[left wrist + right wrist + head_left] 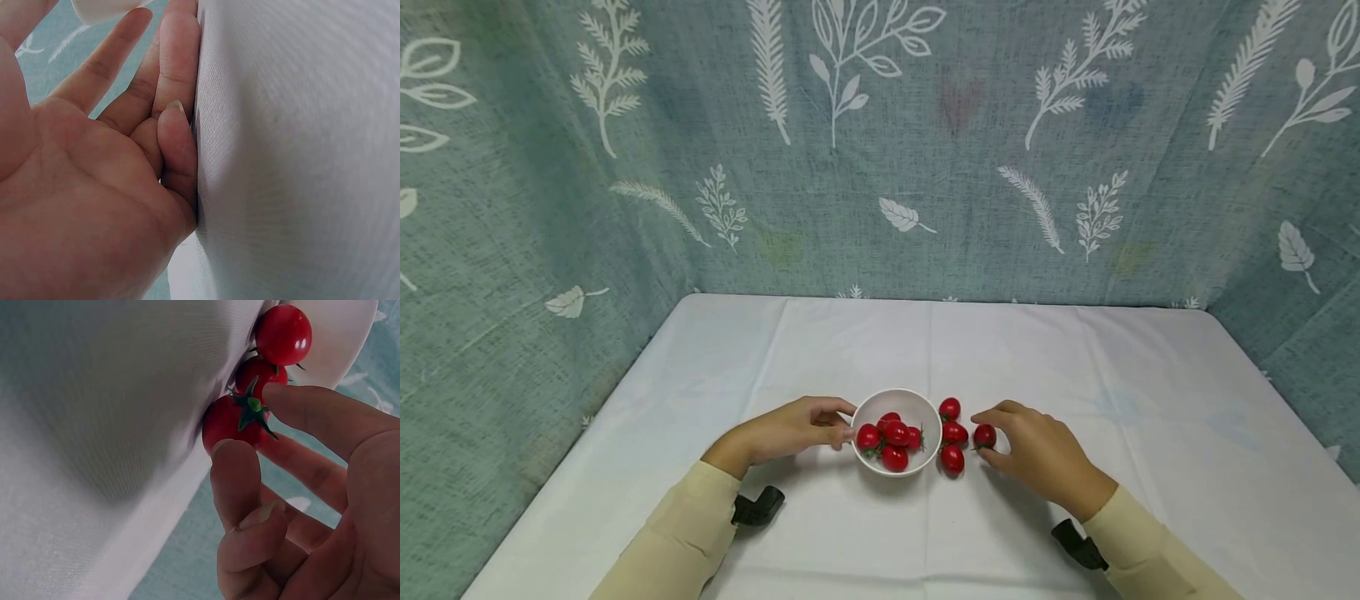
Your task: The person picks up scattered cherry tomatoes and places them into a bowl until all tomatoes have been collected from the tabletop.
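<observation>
A white bowl [867,467] holds several red cherry tomatoes [896,432] with green stems. At its left side my left hand [790,433] holds it lightly between thumb and index finger; in the left wrist view the lower fingers are bent against the cloth, and only a bit of the bowl [103,9] shows. My right hand [1045,454] pinches a single cherry tomato [228,425] between thumb and fingertips, low at the cloth. Three loose cherry tomatoes [952,459] lie in a row between that hand and the bowl.
A white cloth [820,350] with fold lines covers the table. Green-blue fabric [895,167] with white leaf prints hangs behind and at both sides. A black wrist camera [760,506] sits on the left sleeve, another black wrist camera [1078,543] on the right.
</observation>
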Tool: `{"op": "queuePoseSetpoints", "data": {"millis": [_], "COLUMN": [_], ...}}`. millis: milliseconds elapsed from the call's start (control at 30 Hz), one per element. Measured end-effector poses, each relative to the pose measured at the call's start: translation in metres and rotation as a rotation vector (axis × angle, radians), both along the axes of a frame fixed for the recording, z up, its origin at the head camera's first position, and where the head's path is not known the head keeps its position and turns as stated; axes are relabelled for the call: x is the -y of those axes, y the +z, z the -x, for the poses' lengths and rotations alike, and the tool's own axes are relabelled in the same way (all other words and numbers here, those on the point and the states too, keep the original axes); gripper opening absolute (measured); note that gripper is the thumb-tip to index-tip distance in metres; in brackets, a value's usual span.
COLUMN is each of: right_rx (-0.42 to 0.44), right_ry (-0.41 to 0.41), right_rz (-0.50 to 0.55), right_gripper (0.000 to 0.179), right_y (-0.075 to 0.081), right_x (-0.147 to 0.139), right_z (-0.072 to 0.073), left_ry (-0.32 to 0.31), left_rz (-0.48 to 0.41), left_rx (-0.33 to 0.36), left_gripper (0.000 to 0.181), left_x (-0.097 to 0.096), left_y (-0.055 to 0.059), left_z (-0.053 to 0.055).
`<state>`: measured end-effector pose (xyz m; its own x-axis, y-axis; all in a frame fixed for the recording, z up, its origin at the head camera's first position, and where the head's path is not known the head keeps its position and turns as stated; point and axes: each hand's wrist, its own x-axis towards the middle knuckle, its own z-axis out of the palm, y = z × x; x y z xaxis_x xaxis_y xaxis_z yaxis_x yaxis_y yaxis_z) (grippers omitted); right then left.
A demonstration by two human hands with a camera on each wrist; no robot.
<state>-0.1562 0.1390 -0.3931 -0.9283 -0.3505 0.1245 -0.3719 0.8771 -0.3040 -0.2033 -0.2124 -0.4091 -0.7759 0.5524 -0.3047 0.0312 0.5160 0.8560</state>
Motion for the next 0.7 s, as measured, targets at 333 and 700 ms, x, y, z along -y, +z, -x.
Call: {"op": "queuePoseSetpoints", "data": {"millis": [333,700], "right_rx": [0.002,0.009], "right_ry": [0.008,0.007], "right_rz": [-0.019,-0.033], "right_gripper": [0.041,0.041], "right_y": [-0.0036,-0.0077], "right_x": [-0.0006,-0.0011], "right_z": [0.0026,0.0046], "left_ry": [0.002,0.009], "left_rz": [-0.007,-0.009], "left_rx": [0.003,0.009], "left_gripper": [0.046,0.047], "left_x": [-0.0005,0.0001], "left_y": [0.0004,-0.0006], "left_z": [-0.0004,-0.0005]}}
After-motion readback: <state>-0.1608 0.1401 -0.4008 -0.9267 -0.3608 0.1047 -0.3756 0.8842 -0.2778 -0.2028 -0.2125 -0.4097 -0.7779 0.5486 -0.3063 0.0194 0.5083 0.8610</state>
